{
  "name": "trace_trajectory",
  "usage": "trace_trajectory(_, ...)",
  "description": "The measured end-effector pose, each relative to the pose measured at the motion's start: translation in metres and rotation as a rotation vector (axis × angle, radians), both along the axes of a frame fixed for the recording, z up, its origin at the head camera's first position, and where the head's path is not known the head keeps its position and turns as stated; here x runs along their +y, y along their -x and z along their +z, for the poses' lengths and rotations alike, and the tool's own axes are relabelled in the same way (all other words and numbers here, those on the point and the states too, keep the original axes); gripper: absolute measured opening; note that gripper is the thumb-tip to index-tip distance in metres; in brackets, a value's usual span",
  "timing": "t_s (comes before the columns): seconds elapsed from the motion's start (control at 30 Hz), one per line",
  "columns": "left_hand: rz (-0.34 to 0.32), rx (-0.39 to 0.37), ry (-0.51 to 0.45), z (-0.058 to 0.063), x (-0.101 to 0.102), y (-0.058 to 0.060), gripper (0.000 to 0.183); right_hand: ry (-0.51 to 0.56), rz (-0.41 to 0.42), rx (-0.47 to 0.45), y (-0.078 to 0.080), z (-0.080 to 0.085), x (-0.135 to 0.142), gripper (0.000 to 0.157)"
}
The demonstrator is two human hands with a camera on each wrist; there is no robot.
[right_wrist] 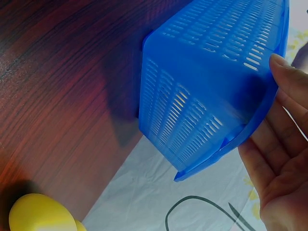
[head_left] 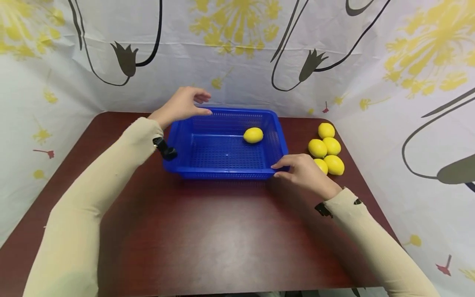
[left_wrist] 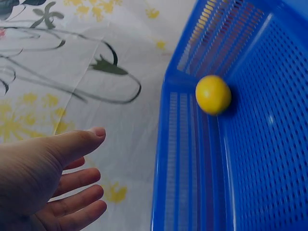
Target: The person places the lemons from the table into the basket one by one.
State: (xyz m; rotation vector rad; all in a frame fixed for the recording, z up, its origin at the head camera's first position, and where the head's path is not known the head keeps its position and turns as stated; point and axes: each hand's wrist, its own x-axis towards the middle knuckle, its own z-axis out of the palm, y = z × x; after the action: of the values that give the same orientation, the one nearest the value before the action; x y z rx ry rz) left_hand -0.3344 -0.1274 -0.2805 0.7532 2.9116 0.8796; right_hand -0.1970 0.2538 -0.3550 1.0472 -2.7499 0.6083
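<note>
A blue plastic basket (head_left: 222, 170) with perforated walls stands on the table, and one lemon (head_left: 253, 135) lies inside it near the back right. My right hand (head_left: 306, 175) pinches the rim at the basket's front right corner; the right wrist view shows the thumb (right_wrist: 284, 70) on one side of that rim and the fingers on the other. Over the back left of the basket is my left hand (head_left: 182, 106), holding nothing. In the left wrist view its fingers (left_wrist: 82, 195) are loosely extended, apart from the basket's wall (left_wrist: 166, 159).
Several lemons (head_left: 332, 146) sit in a cluster at the table's right, near its edge. Dark reddish-brown wood forms the table top (head_left: 222, 231). Patterned white cloth (head_left: 237, 62) hangs behind the table and along both sides.
</note>
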Motion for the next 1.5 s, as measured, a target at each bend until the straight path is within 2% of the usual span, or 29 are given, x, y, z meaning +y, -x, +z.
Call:
trace_trajectory(0.17, 0.052, 0.034, -0.002, -0.006, -0.037, -0.006, 0.057, 0.010, -0.012, -0.005, -0.002, 0.000, 0.001, 0.020)
trace_trajectory(0.3, 0.111, 0.046, 0.019, -0.011, -0.069, -0.016, 0.057, 0.016, -0.011, -0.019, -0.002, 0.000, 0.000, 0.020)
trace_trajectory(0.57, 0.213, 0.071, 0.053, -0.017, -0.119, -0.043, 0.057, 0.014, -0.034, -0.015, -0.003, -0.001, 0.002, 0.021)
trace_trajectory(0.73, 0.287, 0.027, 0.087, -0.023, -0.140, -0.060, 0.061, 0.017, -0.031, -0.015, -0.003, -0.001, 0.004, 0.020)
trace_trajectory(0.83, 0.318, -0.008, 0.116, -0.033, -0.152, -0.066, 0.063, 0.011, -0.033, -0.010, -0.003, 0.000, 0.004, 0.020)
trace_trajectory(1.1, 0.374, -0.064, 0.167, -0.069, -0.182, -0.075, 0.069, 0.020, -0.025, -0.007, -0.001, -0.002, 0.003, 0.020)
trace_trajectory(1.5, 0.395, -0.103, 0.171, -0.104, -0.206, -0.092, 0.073, 0.027, -0.024, -0.002, 0.000, -0.002, 0.000, 0.020)
